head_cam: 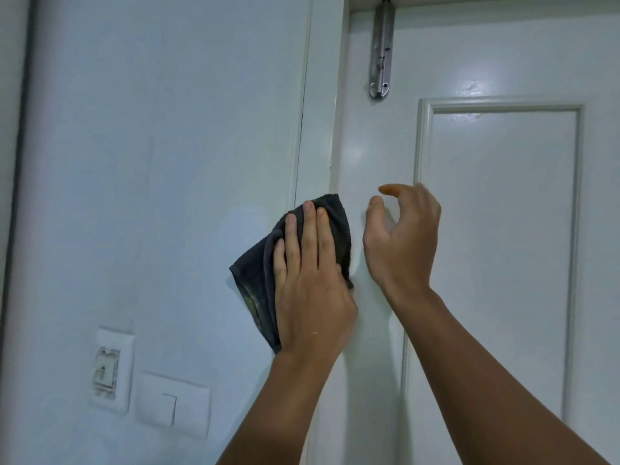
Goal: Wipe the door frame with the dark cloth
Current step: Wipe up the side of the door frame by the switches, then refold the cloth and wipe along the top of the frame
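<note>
The white door frame (pixel 318 129) runs upright through the middle of the head view, between the wall and the door. A dark grey cloth (pixel 258 283) is pressed flat against the frame and the wall edge by my left hand (pixel 310 280), whose fingers lie spread over it and point upward. The cloth's lower left corner hangs free. My right hand (pixel 402 239) rests with its heel on the white door (pixel 503 229) just right of the frame, fingers curled and apart, holding nothing.
A metal slide bolt (pixel 380 52) is fixed at the door's top. On the pale wall (pixel 151 162) at lower left sit a worn switch plate (pixel 109 370) and a wider white switch (pixel 172 406). A thin crack runs between frame and wall.
</note>
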